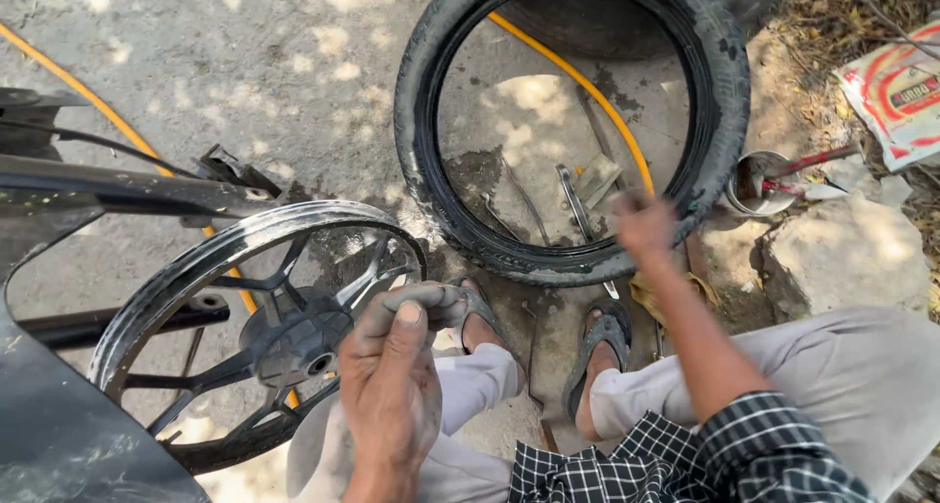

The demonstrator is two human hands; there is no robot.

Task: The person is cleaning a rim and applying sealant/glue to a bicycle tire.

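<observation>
dusty concrete ground (245, 62) outdoors, sun-dappled, yellow hose (587, 87) across it

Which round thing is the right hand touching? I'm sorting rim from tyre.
The black rubber tyre propped beyond the feet: the right hand meets its lower edge. The spoked metal wheel rim sits by the left hand.

The left hand (392, 385), grey with dust, rests its fingers on the rim of the alloy wheel (259, 332), which stands tilted beside the person's knees; the right hand (643, 227), blurred, touches the near edge of the black tyre (573, 121) lying flat beyond the wheel; a yellow hose (587, 92) and metal tyre levers (573, 204) lie inside the tyre; a small tin (759, 185) sits just right of the tyre; two sandalled feet (597, 351) rest just below it.
</observation>
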